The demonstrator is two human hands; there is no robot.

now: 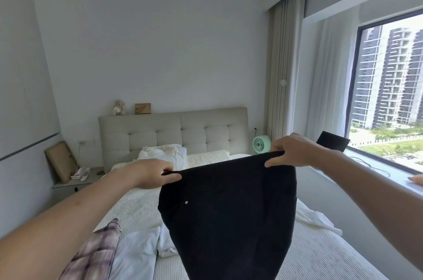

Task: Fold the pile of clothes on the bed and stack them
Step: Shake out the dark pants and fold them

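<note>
I hold a pair of black trousers [229, 215] up in the air over the bed [320, 254], stretched by the waistband. My left hand [153, 174] pinches the left end of the waistband. My right hand [290, 153] pinches the right end, a bit higher. The legs hang down out of the frame's bottom. On the bed below lie a pink plaid garment [96, 250], a light blue-white garment [137, 254] and white clothes [318, 218] at the right edge; the trousers hide part of the pile.
A padded headboard [174, 133] and a crumpled white pillow [162, 153] are at the far end. A nightstand [75, 181] with small items stands left. A green fan [261, 144], a dark laptop [332, 142] and a cable sit along the window sill [366, 172] right.
</note>
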